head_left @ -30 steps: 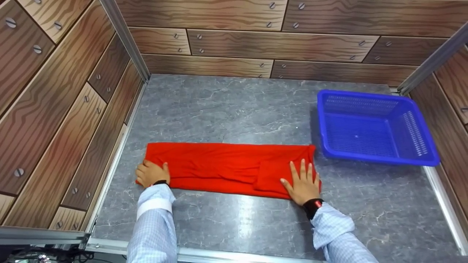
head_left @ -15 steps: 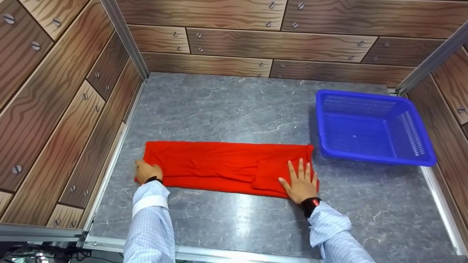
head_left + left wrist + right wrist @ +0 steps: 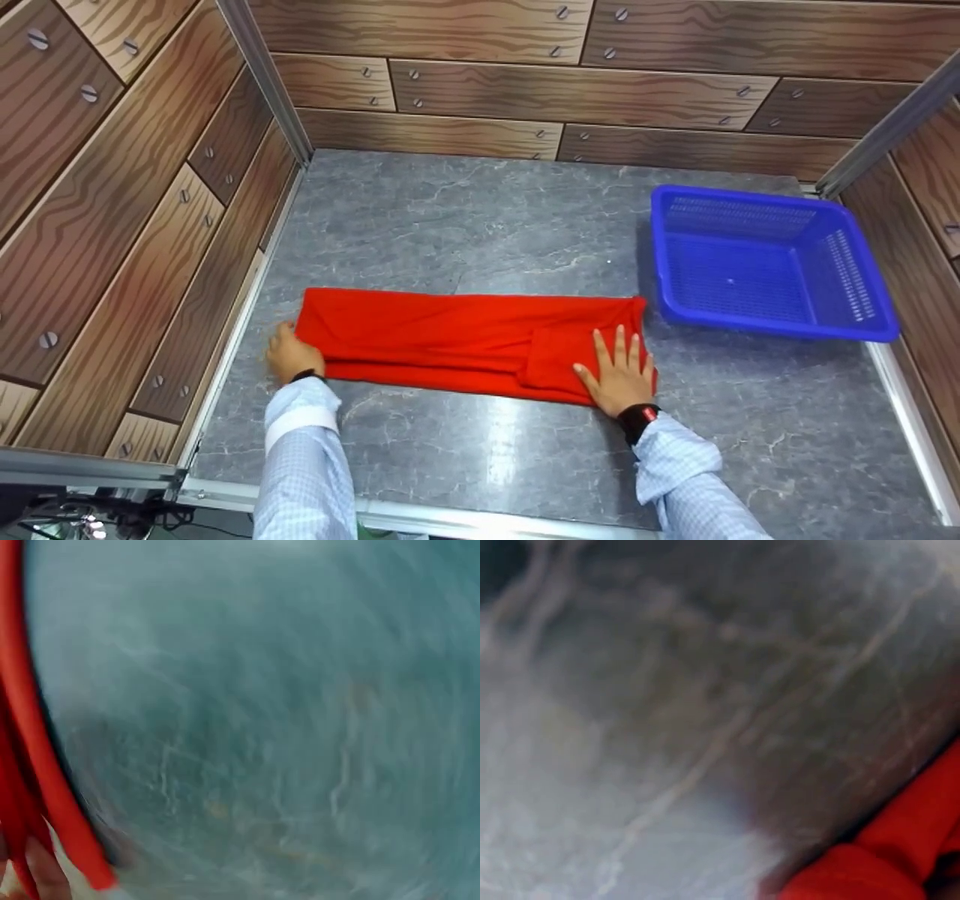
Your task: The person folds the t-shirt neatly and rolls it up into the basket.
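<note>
A red garment point(image 3: 427, 326) lies folded into a long strip across the grey tabletop, with a further folded layer showing at its right end. The left hand point(image 3: 295, 355) grips the near-left corner; in the left wrist view, fingers point(image 3: 46, 870) pinch the red fabric point(image 3: 37, 727) at the lower left. At the other end, the right hand point(image 3: 619, 375) lies flat with fingers spread, pressing the garment down. In the right wrist view only a red fold point(image 3: 870, 862) shows at the lower right corner.
A blue plastic basket point(image 3: 780, 330) with slotted walls stands at the right, just beyond the garment's right end. Wood-patterned panels point(image 3: 480, 90) enclose the back and sides. A metal rail point(image 3: 480, 525) runs along the front edge of the grey tabletop point(image 3: 465, 217).
The left hand has slid left from lying over the garment's left end to gripping its corner, and the wrinkles along the strip have smoothed somewhat. The right hand has stayed in place.
</note>
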`<state>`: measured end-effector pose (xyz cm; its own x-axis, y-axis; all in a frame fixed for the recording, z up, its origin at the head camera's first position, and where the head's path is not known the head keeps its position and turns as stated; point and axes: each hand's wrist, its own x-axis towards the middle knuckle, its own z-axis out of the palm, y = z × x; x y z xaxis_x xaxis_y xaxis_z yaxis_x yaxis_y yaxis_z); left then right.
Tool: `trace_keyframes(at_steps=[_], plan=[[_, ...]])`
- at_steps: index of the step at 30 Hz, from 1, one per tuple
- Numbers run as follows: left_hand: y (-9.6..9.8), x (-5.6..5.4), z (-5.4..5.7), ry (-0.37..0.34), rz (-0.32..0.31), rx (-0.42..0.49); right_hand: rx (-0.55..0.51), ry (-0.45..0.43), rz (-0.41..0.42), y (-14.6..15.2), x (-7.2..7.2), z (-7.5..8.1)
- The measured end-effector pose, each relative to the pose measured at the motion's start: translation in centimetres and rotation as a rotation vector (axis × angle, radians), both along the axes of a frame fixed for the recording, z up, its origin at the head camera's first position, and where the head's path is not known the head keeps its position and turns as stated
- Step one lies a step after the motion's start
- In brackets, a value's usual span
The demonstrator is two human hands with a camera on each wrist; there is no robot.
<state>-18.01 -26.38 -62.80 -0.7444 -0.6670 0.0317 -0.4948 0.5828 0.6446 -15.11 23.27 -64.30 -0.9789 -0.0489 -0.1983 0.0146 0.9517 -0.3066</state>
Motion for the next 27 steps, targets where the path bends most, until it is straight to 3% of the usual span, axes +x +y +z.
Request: trace_keyframes(at_steps=[3,5,7,9,11,14,17,19,27], plan=[[1.4,-0.6,-0.4,0.074,-0.183,-0.228,0.061,0.062,-0.015,-1.1,0.0,0.7],[2.5,-1.1,-0.6,0.159,-0.364,-0.346,0.109,0.133,-0.025,-2.4,0.3,1.4],[3.8,-1.4,-0.8,0.188,-0.580,-0.373,0.163,0.208,-0.018,-4.1,0.9,2.0],[5.0,-1.5,-0.8,0.101,-0.766,-0.329,0.210,0.257,0.007,-5.6,1.8,2.5],[6.2,-1.4,-0.9,-0.052,-0.869,-0.244,0.256,0.263,0.034,-6.8,2.7,2.6],[7.4,-1.3,-0.8,-0.306,-0.906,-0.180,0.304,0.214,0.058,-7.9,3.3,2.2],[7.9,-1.2,-1.0,-0.456,-0.884,-0.184,0.307,0.151,0.069,-8.0,2.8,1.8],[8.2,-1.1,-1.1,-0.497,-0.862,-0.200,0.268,0.114,0.073,-7.8,1.6,1.7],[11.4,-0.7,-0.1,-0.507,-0.799,-0.247,-0.011,-0.080,0.046,-4.4,-5.5,3.0]])
